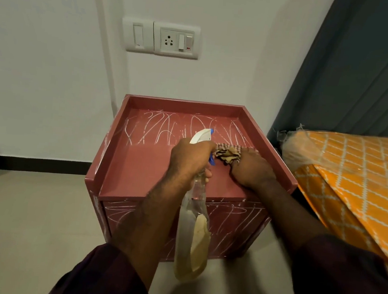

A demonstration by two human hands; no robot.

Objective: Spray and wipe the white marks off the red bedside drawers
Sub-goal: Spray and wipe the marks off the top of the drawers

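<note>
In the head view, a red wooden bedside drawer unit (143,165) with a raised rim round three sides of its top is seen standing on a pale beige floor (27,213), set against a white wall and just beside a bed. White scribbled marks (166,127) are spread over the rear half of the top, along the left rim and across the drawer front below; the near half of the top is seen as plain red.

A clear plastic spray bottle (192,229) with a white head, a blue nozzle and yellowish liquid in its lower part is gripped at the neck by the left hand (190,157), the fingers being curled round it. It is held above the front part of the top, the nozzle pointed towards the rear and the body hanging down in front of the drawer face.

A crumpled beige and checked cloth (229,153) is clutched in the right hand (251,169) and pressed onto the top, right of the middle, at the edge of the marked area. The two hands are close together.

Dark purple sleeves (104,278) are worn on both forearms. A white switch and socket panel (163,38) is fixed to the wall above the unit. A dark grey-blue curtain (360,80) hangs at the right, over an orange lattice-patterned bed cover (356,174). A black skirting board (37,165) runs along the foot of the wall at the left
</note>
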